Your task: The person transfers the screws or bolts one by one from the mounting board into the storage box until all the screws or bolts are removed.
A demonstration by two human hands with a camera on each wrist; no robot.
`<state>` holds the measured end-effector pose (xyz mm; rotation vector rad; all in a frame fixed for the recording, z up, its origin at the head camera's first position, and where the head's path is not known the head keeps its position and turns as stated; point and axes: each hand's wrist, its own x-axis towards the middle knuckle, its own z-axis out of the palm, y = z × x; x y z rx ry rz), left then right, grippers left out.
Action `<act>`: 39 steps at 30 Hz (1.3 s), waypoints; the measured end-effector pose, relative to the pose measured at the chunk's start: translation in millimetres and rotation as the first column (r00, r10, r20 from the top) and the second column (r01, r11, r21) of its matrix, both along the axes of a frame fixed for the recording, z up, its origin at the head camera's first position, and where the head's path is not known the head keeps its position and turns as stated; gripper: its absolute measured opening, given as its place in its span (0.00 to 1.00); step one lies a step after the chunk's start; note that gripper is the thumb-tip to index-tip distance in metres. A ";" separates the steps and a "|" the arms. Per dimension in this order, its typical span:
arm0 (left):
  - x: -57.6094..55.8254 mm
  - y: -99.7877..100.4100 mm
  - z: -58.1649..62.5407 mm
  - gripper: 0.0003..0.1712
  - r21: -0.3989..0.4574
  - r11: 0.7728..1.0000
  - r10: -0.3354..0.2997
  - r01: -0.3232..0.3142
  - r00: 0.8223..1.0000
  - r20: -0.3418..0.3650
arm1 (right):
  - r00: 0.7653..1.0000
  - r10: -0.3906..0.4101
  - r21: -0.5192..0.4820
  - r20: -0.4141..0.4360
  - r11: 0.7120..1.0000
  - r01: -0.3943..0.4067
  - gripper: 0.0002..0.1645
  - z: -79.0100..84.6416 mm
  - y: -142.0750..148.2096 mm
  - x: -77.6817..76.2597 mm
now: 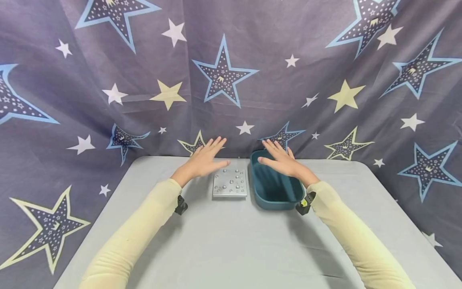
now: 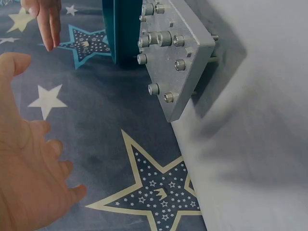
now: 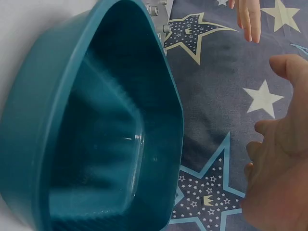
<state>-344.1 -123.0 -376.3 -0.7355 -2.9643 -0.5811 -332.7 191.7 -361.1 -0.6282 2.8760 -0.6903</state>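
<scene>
Both hands are raised above the table with fingers extended, and neither holds anything. My left hand [image 1: 205, 159] hovers up and to the left of a silver metal plate [image 1: 230, 193]. Several socket-head screws [image 2: 164, 38] stand in that plate, and in the left wrist view some ends poke out beneath it. Over the far part of a teal plastic bin [image 1: 276, 204] is my right hand [image 1: 281, 160], apart from its rim. The right wrist view shows the bin's inside [image 3: 96, 159] with nothing visible lying in it.
The plate and the bin stand side by side near the far edge of a pale table [image 1: 231, 245]. A dark curtain [image 1: 252, 108] with a star pattern hangs right behind that edge. Dark wrist cameras [image 1: 181, 205] are strapped to both forearms.
</scene>
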 end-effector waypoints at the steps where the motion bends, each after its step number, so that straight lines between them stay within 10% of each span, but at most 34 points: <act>1: -0.3 -0.1 0.2 0.50 0.004 1.000 0.000 0.000 1.000 0.001 | 1.000 0.000 0.002 0.000 1.000 0.000 0.50 0.6 -0.2 -0.9; 13: 0.3 -5.1 0.7 0.53 0.045 0.999 0.017 -0.018 1.000 0.007 | 1.000 0.002 -0.086 0.024 0.996 0.000 0.47 22.4 10.9 -15.8; 22: -1.8 -13.9 -7.1 0.54 0.104 0.994 0.019 -0.011 0.997 -0.074 | 0.976 -0.202 -0.195 0.083 0.957 0.215 0.38 32.6 39.3 -17.4; 30: 2.3 -21.9 -8.6 0.53 0.181 0.983 0.022 -0.007 0.996 -0.081 | 0.844 -0.349 -0.285 0.407 0.829 0.481 0.37 17.2 70.7 -12.9; 39: 4.8 -22.9 -10.9 0.49 0.260 0.966 0.013 0.001 0.998 -0.055 | 0.734 -0.267 -0.292 0.624 0.792 0.537 0.41 -9.2 99.3 -6.5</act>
